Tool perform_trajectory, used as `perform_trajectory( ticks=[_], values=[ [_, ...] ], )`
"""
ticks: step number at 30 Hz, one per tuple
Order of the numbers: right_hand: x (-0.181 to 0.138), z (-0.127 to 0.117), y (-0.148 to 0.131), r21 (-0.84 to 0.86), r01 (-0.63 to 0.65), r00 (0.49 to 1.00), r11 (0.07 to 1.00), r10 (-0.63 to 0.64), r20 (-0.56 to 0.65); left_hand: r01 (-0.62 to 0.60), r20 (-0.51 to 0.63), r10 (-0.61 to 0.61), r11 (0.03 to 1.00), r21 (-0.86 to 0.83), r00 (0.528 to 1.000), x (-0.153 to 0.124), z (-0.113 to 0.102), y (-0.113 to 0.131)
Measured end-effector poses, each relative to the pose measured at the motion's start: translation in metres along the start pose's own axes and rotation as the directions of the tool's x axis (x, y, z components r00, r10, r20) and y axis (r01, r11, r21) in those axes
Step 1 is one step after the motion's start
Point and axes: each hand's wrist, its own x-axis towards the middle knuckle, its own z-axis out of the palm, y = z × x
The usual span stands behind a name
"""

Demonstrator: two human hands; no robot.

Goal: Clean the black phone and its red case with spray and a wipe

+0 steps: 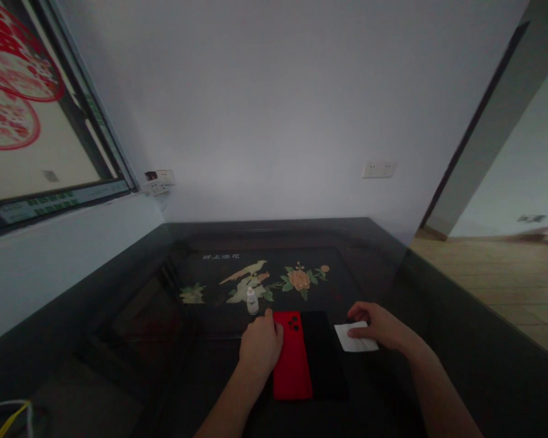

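Note:
A red phone [292, 359] lies on the dark table, its camera lenses facing up near the far end. Along its right side is a flat black panel [324, 356]; I cannot tell whether the two are joined. My left hand [261, 344] is closed on the phone's upper left edge, with the thumb against it. My right hand [377, 327] pinches a small white cloth or tissue [358, 342], thumb on top, just right of the black panel. Beyond my left hand stands a small clear bottle with a white cap [252, 301].
The dark glossy table [164, 359] bears a bird-and-flower picture [299, 278] and meets the wall at the back. White and yellow cables [16, 413] lie at the lower left. Sockets [379, 170] are on the wall, and a window [50, 121] is at the left.

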Motion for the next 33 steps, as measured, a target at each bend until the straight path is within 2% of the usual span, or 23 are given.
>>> perform_trajectory(
  ticks=[5,8,10,13,15,17,22,25,29,33],
  values=[
    [0.002,0.000,0.000,-0.013,-0.026,0.997,1.000,0.027,0.069,-0.011,-0.030,0.009,0.996,-0.085,1.000,0.004,-0.004,-0.002],
    [0.002,-0.001,-0.005,-0.002,-0.001,0.999,1.000,0.001,0.033,-0.046,-0.076,0.030,0.974,-0.220,0.997,0.007,-0.006,-0.003],
    [0.003,0.000,-0.012,0.026,0.018,0.999,0.999,-0.017,-0.040,-0.091,-0.133,0.049,0.939,-0.332,0.990,0.008,-0.006,-0.003],
    [0.003,0.005,-0.032,0.071,0.080,0.972,0.994,-0.062,-0.225,-0.178,-0.234,0.063,0.841,-0.510,0.970,0.011,-0.004,-0.002],
    [0.003,0.014,-0.048,0.127,0.194,0.896,0.973,-0.123,-0.427,-0.226,-0.279,0.067,0.773,-0.592,0.958,0.012,-0.002,-0.002],
    [0.001,0.027,-0.064,0.190,0.300,0.835,0.935,-0.162,-0.526,-0.255,-0.295,0.076,0.730,-0.634,0.952,0.014,0.000,-0.001],
    [-0.005,0.057,-0.089,0.382,0.436,0.848,0.815,-0.231,-0.477,-0.293,-0.288,0.126,0.681,-0.671,0.949,0.013,0.001,-0.001],
    [-0.007,0.069,-0.093,0.491,0.456,0.880,0.742,-0.293,-0.374,-0.309,-0.287,0.148,0.669,-0.676,0.947,0.011,0.000,0.000],
    [-0.012,0.079,-0.094,0.533,0.423,0.904,0.733,-0.380,-0.195,-0.318,-0.307,0.140,0.670,-0.671,0.942,0.011,0.000,0.000],
    [-0.020,0.079,-0.096,0.584,0.269,0.927,0.766,-0.370,0.059,-0.328,-0.343,0.121,0.686,-0.649,0.931,0.010,-0.002,0.001]
  ],
)
